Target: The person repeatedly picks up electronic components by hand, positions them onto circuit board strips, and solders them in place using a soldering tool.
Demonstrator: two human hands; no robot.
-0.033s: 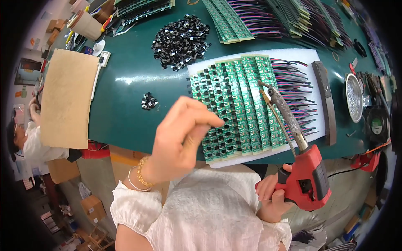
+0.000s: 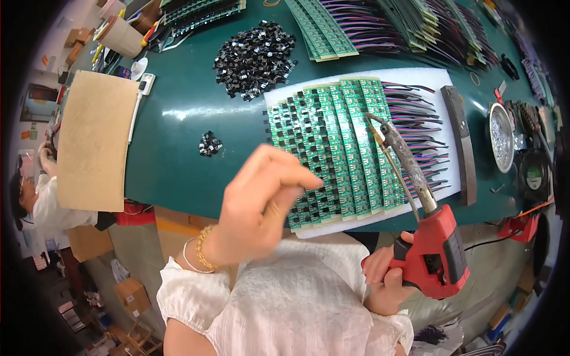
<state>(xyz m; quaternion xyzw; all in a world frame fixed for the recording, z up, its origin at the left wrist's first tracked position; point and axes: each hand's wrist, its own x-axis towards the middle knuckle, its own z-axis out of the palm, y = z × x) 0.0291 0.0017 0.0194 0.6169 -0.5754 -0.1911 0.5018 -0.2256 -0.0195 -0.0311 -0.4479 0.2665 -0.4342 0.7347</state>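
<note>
My left hand (image 2: pixel 258 204) is over the green circuit boards (image 2: pixel 356 148), thumb and forefinger drawn together in a pinch. The forefinger's tip is close to a small black component on one board; whether anything sits between the fingers is hidden. Around the handle of a red soldering gun (image 2: pixel 439 249) my right hand (image 2: pixel 386 282) is closed. The gun's metal tip points up and away, above the boards on the right. Rows of black components stand on the left boards, and dark wires (image 2: pixel 415 118) run from the right one. A white foam pad (image 2: pixel 436 77) lies underneath.
A big heap of black components (image 2: pixel 255 59) lies beyond the boards, a small pile (image 2: pixel 209 143) to the left. A dark bar (image 2: pixel 459 145) edges the pad; a metal dish (image 2: pixel 502 136) sits further right. Brown cardboard (image 2: pixel 95 142) covers the left end. Another person (image 2: pixel 53 202) is beyond it.
My left hand has moved slightly right and toward me, still pinched. My right hand and the soldering gun look almost unmoved.
</note>
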